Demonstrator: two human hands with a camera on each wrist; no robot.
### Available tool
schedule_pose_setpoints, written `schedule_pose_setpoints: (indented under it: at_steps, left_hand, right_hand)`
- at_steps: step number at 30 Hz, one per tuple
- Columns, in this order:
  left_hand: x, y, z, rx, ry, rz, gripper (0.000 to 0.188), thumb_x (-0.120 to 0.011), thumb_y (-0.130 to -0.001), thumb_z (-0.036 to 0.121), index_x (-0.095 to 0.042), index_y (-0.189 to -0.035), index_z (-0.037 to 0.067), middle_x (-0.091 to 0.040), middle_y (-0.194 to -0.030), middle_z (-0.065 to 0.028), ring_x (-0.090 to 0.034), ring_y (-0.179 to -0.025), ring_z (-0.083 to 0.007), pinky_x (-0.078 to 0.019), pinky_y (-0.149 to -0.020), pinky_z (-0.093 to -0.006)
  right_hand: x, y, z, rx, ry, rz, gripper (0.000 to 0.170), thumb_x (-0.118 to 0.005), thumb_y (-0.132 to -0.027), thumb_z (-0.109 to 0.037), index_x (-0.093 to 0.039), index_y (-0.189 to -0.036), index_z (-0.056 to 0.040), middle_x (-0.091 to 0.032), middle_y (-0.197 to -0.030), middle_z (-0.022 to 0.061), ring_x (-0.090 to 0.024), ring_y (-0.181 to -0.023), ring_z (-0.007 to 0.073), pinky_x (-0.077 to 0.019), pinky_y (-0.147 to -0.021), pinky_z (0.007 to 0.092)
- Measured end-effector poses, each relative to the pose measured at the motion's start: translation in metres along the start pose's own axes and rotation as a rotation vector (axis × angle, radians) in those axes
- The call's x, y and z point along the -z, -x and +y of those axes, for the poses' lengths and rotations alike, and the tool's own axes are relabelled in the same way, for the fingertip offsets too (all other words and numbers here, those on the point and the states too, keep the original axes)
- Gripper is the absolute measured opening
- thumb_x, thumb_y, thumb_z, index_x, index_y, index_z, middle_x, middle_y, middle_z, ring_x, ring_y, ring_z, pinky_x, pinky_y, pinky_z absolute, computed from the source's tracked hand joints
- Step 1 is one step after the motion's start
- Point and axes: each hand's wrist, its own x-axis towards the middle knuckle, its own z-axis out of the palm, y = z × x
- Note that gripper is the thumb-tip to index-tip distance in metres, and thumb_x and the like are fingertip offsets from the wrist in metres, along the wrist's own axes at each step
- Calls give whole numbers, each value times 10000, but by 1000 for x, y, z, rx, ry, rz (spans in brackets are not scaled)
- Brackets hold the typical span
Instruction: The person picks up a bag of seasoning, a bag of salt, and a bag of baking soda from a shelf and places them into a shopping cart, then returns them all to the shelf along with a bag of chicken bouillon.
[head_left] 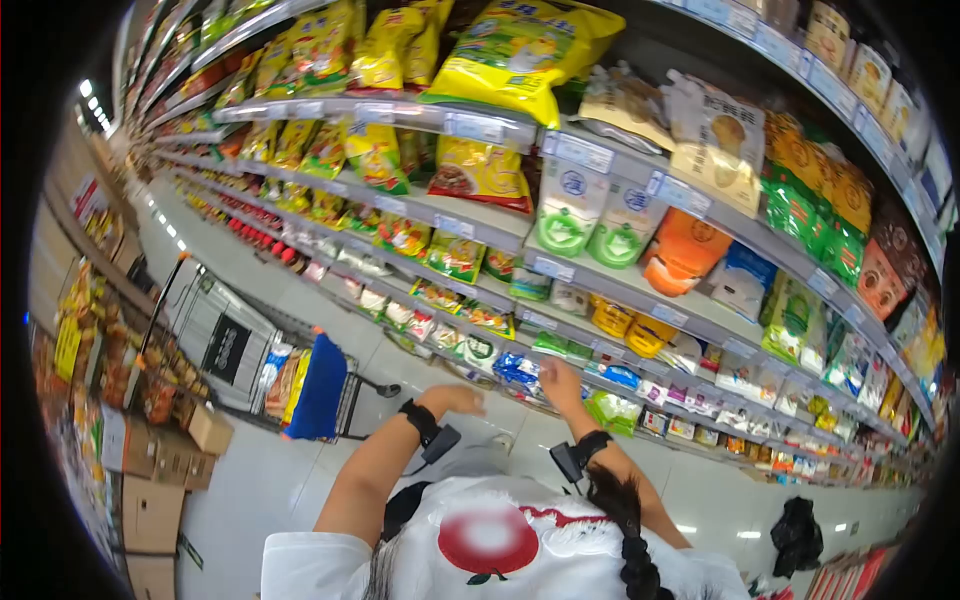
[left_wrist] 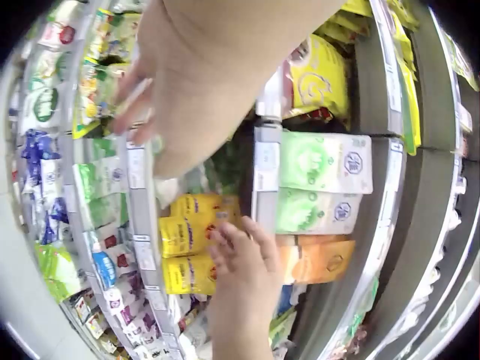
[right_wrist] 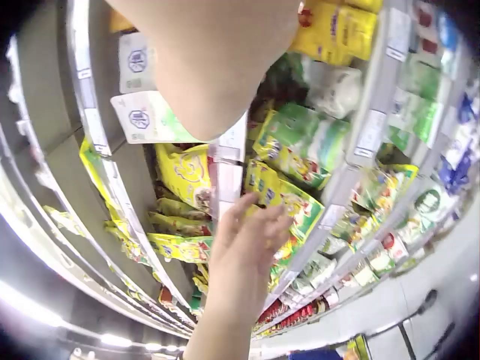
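Note:
My left hand (head_left: 457, 401) reaches toward the shelves with loose, slightly bent fingers and holds nothing. In the left wrist view, this hand (left_wrist: 176, 112) spans the top, its fingers blurred in front of the shelf edge. My right hand (head_left: 560, 384) is raised beside it, fingers loosely bent. The left wrist view has the right hand (left_wrist: 246, 266) in front of yellow packs (left_wrist: 187, 235), with no grip seen on them. In the right wrist view, the left hand (right_wrist: 249, 238) is before yellow-green bags (right_wrist: 300, 210); the right wrist fills the top.
Long shelves (head_left: 500, 215) of bagged goods curve along the front and right. A shopping cart (head_left: 215, 325) with a blue item (head_left: 316, 390) and packages stands at left. Cardboard boxes (head_left: 152, 515) are stacked at lower left. A black bag (head_left: 797, 537) lies on the right floor.

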Motion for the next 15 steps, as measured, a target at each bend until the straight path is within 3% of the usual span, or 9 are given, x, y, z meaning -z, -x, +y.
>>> schedule_pose_setpoints:
  at_steps: [1, 2, 3, 4, 6, 9, 10, 13, 15]
  left_hand:
    - [-36, 1, -14, 76, 5, -222, 427, -519, -767, 375, -558, -939, -14, -596, -933, -190, -559, -863, -344, -436, -764, -428]
    - [-60, 22, -13, 79, 38, -121, 426, -506, -774, 390, -572, -940, 4, -604, -943, -173, -568, -851, -326, -441, -760, -422]
    - [-82, 40, -9, 84, 70, -22, 427, -492, -781, 406, -586, -941, 21, -612, -953, -155, -576, -839, -307, -446, -756, -417]
    - [-104, 50, -5, 112, 98, -10, 427, -492, -781, 406, -586, -941, 21, -612, -953, -155, -576, -839, -307, -446, -756, -417]
    - [-148, 75, 2, 514, 797, -235, 414, -479, -782, 423, -613, -911, 53, -625, -944, -93, -588, -780, -222, -458, -718, -368]
    - [-222, 103, 9, 435, 666, -679, 302, -464, -806, 361, -607, -898, 112, -613, -751, -5, -572, -665, -145, -448, -624, -306]
    - [-215, 117, 23, 503, 569, -702, 263, -499, -750, 364, -600, -695, 128, -544, -584, 29, -526, -549, -139, -412, -526, -314]
    - [-199, 167, 58, 624, 513, -396, 265, -544, -671, 376, -528, -550, 141, -468, -496, 25, -473, -464, -140, -375, -467, -319]
    - [-211, 186, 50, 677, 589, -382, 243, -572, -615, 373, -532, -561, 140, -464, -492, 15, -466, -451, -149, -368, -448, -325]
  right_hand:
    - [-24, 14, 35, -18, 67, -73, 189, -552, -737, -165, -565, -893, -60, -593, -728, 138, -581, -696, 300, -460, -649, 392]
    - [-52, 30, 79, 107, 181, -101, 216, -554, -732, -188, -570, -909, -64, -584, -656, 107, -587, -608, 212, -460, -543, 323]
    - [-54, 48, 87, -178, -189, -478, 197, -556, -736, -193, -588, -875, -56, -592, -688, 95, -591, -634, 166, -461, -549, 297]
    - [-81, 65, 123, -421, -168, -605, 203, -547, -757, -206, -575, -886, -52, -598, -761, 93, -596, -670, 176, -472, -576, 314]
    - [-80, 111, 98, -777, -350, -616, 210, -531, -781, -209, -541, -916, -49, -598, -828, 113, -601, -702, 209, -481, -596, 338]
    - [-99, 168, 126, -990, -487, -644, 275, -524, -767, -196, -497, -1000, -53, -595, -836, 121, -602, -653, 234, -474, -563, 330]
    - [-105, 182, 134, -1026, -429, -686, 260, -523, -774, -194, -497, -987, -48, -595, -851, 136, -605, -687, 248, -486, -587, 353]
    - [-132, 207, 168, -1009, -268, -813, 207, -513, -762, -167, -523, -891, -6, -595, -794, 149, -601, -648, 249, -483, -538, 353]
    - [-149, 200, 169, -958, -177, -875, 190, -506, -744, -143, -549, -808, 30, -593, -722, 148, -594, -574, 235, -468, -467, 331]
